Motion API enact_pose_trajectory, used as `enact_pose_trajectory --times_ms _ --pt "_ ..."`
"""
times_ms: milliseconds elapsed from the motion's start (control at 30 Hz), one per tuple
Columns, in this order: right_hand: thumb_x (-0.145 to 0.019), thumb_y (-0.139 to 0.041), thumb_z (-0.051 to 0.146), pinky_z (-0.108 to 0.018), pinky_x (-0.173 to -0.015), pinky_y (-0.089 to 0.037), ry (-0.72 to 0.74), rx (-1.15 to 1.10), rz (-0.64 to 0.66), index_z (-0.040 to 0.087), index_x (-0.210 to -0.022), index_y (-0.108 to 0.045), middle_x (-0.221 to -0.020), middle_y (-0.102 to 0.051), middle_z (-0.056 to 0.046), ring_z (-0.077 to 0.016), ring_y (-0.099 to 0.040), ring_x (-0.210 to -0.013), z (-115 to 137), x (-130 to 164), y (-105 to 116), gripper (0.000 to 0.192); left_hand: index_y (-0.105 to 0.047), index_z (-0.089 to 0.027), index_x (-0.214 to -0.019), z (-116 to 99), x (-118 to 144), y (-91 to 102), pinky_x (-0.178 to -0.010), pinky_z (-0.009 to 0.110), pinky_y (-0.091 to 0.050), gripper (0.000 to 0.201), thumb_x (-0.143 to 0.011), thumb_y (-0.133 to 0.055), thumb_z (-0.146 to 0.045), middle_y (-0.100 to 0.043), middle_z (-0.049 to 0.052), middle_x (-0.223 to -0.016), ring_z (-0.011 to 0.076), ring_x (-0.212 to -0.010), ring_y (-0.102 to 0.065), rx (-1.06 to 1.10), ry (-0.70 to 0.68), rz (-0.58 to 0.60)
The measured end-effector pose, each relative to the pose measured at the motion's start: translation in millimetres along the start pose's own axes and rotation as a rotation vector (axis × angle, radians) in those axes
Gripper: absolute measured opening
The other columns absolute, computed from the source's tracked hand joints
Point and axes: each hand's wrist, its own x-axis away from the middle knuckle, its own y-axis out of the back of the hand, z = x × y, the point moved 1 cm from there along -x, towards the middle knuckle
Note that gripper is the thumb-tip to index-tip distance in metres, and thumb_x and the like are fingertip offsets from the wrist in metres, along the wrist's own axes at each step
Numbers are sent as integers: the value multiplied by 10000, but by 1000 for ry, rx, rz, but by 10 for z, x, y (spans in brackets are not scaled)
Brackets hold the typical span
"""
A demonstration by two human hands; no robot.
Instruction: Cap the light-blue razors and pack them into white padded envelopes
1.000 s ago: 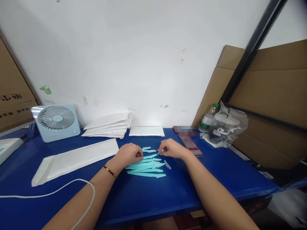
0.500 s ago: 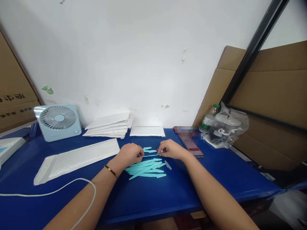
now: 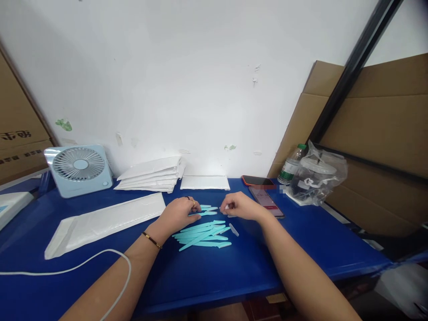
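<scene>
Left hand (image 3: 179, 212): closed grip on one slim turquoise plastic razor handle (image 3: 206, 213), at the far end of the pile.
Right hand (image 3: 241, 207): pinching a small clear plastic cap (image 3: 227, 207), just right of it.
Pile of turquoise plastic handles (image 3: 202, 235): on the blue counter (image 3: 254, 263), near both hands.
Loose clear cap (image 3: 233, 229): right of the pile.

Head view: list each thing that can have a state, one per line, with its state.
Left hand: closed on a teal plastic stick.
Right hand: pinching a small clear cap.
Pile of teal plastic sticks: lying loose on the blue table.
Pale blue desk fan: upright; running or not, cannot tell.
Smartphone: flat, screen lit.
Long white padded envelope: lying flat.
</scene>
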Motion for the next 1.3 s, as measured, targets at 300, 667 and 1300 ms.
enact_pose_trajectory --times_ms 300,667,1300 --pt "-584 -748 277 -175 -538 -396 43 -26 361 198 -798 -731 -753 -617 6 -89 -523 -600 -87 125 89 228 -685 -242 -753 20 7 -58 -585 213 -369 166 -750 -521 -272 -667 -2 -754 136 -686 -574 45 -4 121" --pt "-623 -592 123 -178 -526 -387 -58 62 98 160 -707 -696 -673 -668 -1 -111 -573 -586 -103 34 -19 138 -624 -218 -723 56 35 -72 -517 224 -348 177 -762 -505 -343 -651 -5 -693 135 -622 -560 63 106 135" --pt "-792 -529 161 -209 -649 -414 13 143 -127 172 -829 -699 -813 -663 -39 -126 -591 -719 -50 -28 -8 174 -609 -222 -861 -16 35 4 -576 246 -378 233 -746 -538 -411 -649 16 -838 169 -763 -587 45 143 1"
